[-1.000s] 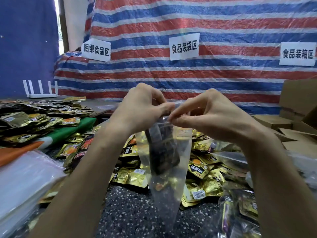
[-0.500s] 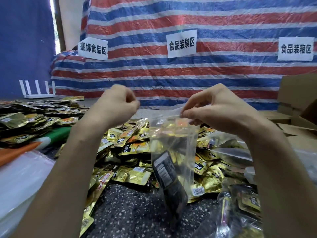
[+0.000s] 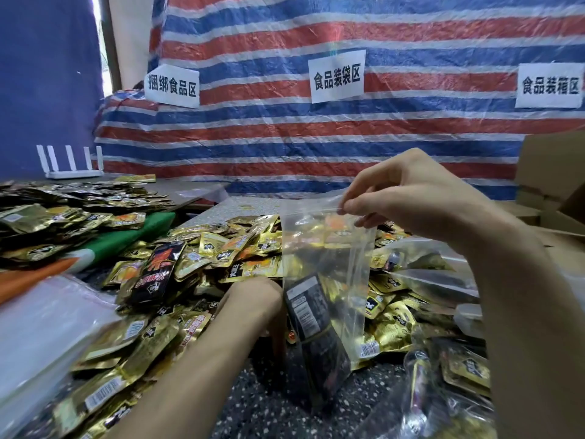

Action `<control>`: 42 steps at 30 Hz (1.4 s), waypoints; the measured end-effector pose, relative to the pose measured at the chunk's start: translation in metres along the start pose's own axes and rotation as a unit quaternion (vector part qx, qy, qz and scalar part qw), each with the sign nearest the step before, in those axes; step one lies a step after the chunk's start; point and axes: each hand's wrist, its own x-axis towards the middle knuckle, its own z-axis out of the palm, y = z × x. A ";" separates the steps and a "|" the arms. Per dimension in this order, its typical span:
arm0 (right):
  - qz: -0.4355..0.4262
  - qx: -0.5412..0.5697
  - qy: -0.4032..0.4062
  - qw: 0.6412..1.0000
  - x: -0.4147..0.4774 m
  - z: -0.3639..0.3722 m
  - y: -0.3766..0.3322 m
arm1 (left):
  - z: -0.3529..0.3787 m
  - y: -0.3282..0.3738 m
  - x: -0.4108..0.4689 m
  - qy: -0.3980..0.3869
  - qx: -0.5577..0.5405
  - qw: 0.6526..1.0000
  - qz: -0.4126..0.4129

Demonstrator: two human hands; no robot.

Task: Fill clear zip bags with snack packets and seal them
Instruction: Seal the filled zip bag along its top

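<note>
Head: zip bag (image 3: 330,258) below right hand (image 3: 421,198)

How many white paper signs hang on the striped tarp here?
3. Left sign, upper left; middle sign, top centre; right sign, at the frame's right edge. More may lie out of frame.

Zip bag (image 3: 329,248), at the right hand (image 3: 411,198): clear, colourless.
Packet in the bag (image 3: 316,327): black, with a white label of small print.
Snack packets (image 3: 240,248), beyond the left hand (image 3: 253,299): shiny gold with black logo patches and orange pictures.
Long packet (image 3: 158,274), left of the left hand: black with red markings.
Tabletop (image 3: 269,407), under the hands: dark, speckled white.
Tarpaulin (image 3: 316,137), behind the hands: red, blue and white stripes.
Paper signs (image 3: 337,76): white, black characters.
Router (image 3: 72,166): white.
Cardboard boxes (image 3: 554,172), right of the right hand: brown.
</note>
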 end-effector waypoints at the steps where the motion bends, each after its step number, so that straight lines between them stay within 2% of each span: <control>1: -0.002 0.000 -0.008 1.000 -0.001 0.000 0.000 | 0.000 -0.002 0.000 0.006 -0.016 1.000 0.005; 5: -0.009 -0.002 -0.024 1.000 -0.001 0.001 -0.002 | -0.004 -0.005 -0.001 -0.043 0.023 0.998 0.036; 10: -0.016 -0.004 -0.026 1.000 -0.003 -0.001 -0.003 | -0.021 -0.015 -0.003 -0.014 0.038 0.999 0.021; 14: -0.015 -0.006 -0.031 0.999 -0.003 0.000 -0.003 | -0.043 -0.035 -0.016 -0.007 -0.023 1.000 0.015; 17: -0.016 -0.006 -0.036 0.999 -0.004 0.001 -0.004 | -0.057 -0.059 -0.028 0.011 -0.174 0.984 0.038; 20: -0.019 -0.007 -0.037 0.999 -0.003 0.001 -0.005 | -0.065 -0.077 -0.042 0.065 -0.358 0.929 0.074; 24: -0.024 -0.015 -0.041 0.999 -0.003 0.003 -0.006 | -0.077 -0.078 -0.059 0.146 -0.556 0.811 0.108; 29: -0.032 -0.030 -0.049 0.998 -0.003 0.004 -0.007 | -0.093 -0.064 -0.081 0.257 -0.673 0.684 0.111; 32: -0.033 -0.030 -0.056 0.997 -0.004 0.006 -0.008 | -0.099 -0.055 -0.095 0.294 -0.691 0.647 0.136; 38: -0.053 -0.032 -0.069 0.996 -0.005 0.007 -0.011 | -0.102 -0.029 -0.119 0.348 -0.663 0.631 0.202; 40: -0.063 -0.034 -0.064 0.995 -0.006 0.008 -0.012 | -0.099 -0.018 -0.121 0.343 -0.646 0.647 0.216; 42: -0.070 -0.036 -0.056 0.995 -0.005 0.009 -0.012 | -0.095 -0.007 -0.119 0.333 -0.610 0.683 0.223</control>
